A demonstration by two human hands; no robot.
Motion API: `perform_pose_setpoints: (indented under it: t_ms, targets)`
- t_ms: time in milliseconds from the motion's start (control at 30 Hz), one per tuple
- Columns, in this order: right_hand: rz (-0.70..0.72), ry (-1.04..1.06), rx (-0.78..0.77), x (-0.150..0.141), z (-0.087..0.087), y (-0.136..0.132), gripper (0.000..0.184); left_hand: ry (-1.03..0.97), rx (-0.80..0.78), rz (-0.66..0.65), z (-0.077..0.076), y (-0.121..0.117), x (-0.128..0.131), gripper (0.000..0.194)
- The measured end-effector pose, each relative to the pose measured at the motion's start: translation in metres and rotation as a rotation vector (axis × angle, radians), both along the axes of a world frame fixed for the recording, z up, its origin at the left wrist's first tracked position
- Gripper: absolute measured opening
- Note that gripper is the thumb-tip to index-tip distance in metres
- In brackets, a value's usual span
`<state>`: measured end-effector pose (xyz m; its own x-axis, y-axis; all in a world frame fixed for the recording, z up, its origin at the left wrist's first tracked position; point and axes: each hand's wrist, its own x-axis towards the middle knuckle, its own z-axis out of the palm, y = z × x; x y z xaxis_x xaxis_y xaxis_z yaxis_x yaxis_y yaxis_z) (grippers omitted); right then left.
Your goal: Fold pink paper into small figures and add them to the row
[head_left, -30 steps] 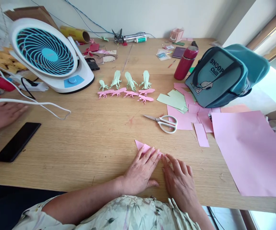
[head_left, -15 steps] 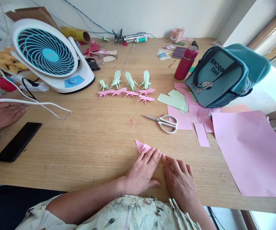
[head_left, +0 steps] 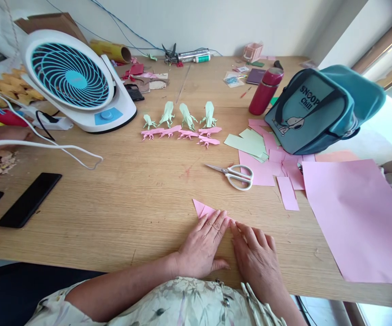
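Observation:
A small folded piece of pink paper [head_left: 201, 209] lies on the wooden table in front of me, its pointed corner turned to the far left. My left hand [head_left: 204, 246] rests flat over it, fingers stretched out and pressing it down, thumb apart. At the paper's right end, my right hand [head_left: 255, 253] has its fingers bent and closed at the edge; its fingertips meet the paper beside my left fingers. Both hands cover part of the sheet. Farther off lie white-handled scissors [head_left: 234, 175], with pink folded paper figures [head_left: 189, 134] and green ones [head_left: 187, 115] beyond.
A large pink sheet [head_left: 355, 222] and pink and green cut pieces [head_left: 246, 144] lie right, near a teal bag [head_left: 313, 111] and red bottle [head_left: 266, 93]. Left are a fan [head_left: 73, 79], a white cable [head_left: 63, 146], a dark phone [head_left: 29, 199] and another person's arm [head_left: 3, 138].
The fold on the pink paper's left part now looks flatter. My hands have hardly moved. At the left, the other person's hand has drawn back from near the phone, uncovering pale yellowish pieces.

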<state>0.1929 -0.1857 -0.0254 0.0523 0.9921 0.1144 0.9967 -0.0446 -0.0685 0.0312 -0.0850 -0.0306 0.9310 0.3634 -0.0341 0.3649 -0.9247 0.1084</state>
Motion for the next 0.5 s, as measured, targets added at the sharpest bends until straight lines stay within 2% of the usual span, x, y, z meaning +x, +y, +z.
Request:
perform_pose_setpoints:
  t_ms: [500]
  targets:
    - [-0.009, 0.015, 0.004, 0.0004, 0.0015, -0.0002, 0.036, 0.007, -0.097, 0.016, 0.0014, 0.0015, -0.0052, 0.094]
